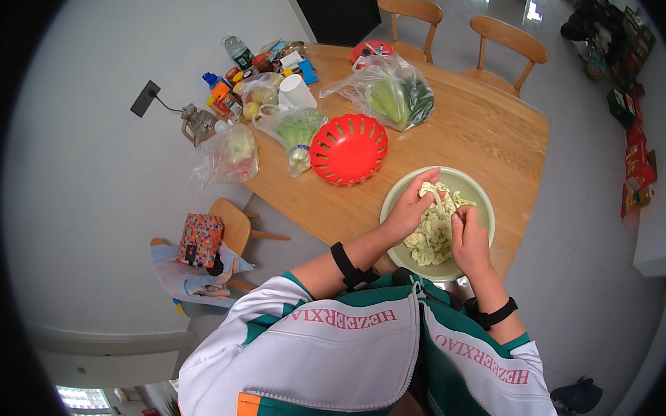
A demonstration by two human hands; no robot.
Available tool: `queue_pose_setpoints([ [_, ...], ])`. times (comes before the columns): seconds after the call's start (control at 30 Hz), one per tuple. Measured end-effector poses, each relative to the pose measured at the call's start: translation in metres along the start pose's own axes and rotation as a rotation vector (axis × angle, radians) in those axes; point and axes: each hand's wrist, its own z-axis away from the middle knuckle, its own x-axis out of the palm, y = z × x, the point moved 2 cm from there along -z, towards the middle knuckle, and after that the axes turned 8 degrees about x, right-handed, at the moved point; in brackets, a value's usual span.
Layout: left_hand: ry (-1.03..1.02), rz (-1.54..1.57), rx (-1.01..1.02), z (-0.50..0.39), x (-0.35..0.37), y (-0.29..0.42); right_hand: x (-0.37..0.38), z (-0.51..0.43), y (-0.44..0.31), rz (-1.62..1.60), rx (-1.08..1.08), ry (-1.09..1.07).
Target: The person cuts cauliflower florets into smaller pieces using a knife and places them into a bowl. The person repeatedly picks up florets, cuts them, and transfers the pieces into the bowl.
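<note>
My left hand [413, 209] holds a cauliflower piece [436, 194] over a pale green basin [390, 198], fingers spread along its far side. My right hand [471, 240] is close beside it, thumb and fingers pinched on a slim object [455, 207] that touches the cauliflower; it is too small to tell whether this is a blade or a stalk. Below both hands, several cut cauliflower florets [433, 239] lie heaped in the basin. The basin stands at the near edge of the wooden table [483, 137].
Left of the basin is a red slotted plastic basket [350, 149]. Bagged leafy greens [302, 128], another vegetable bag [395, 92] and a white paper-roll-like cylinder [296, 93] stand beyond. A glass jug [198, 123] is by the wall. Wooden chairs [508, 39] stand behind the table.
</note>
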Motion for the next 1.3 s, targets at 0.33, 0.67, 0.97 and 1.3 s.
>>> queue_pose_setpoints([
  [0.33, -0.064, 0.076, -0.035, 0.001, 0.007, -0.001, 0.002, 0.002, -0.007, 0.145, -0.175, 0.020],
  [0.67, -0.105, 0.079, -0.007, 0.002, 0.013, 0.001, 0.004, 0.002, -0.005, 0.191, -0.239, 0.076],
  [0.97, -0.181, 0.079, -0.027, 0.005, 0.016, -0.001, 0.007, 0.000, -0.002, 0.242, -0.206, 0.082],
  [1.3, -0.260, 0.140, -0.058, 0.006, 0.013, -0.001, 0.007, -0.002, 0.000, 0.260, -0.171, 0.001],
])
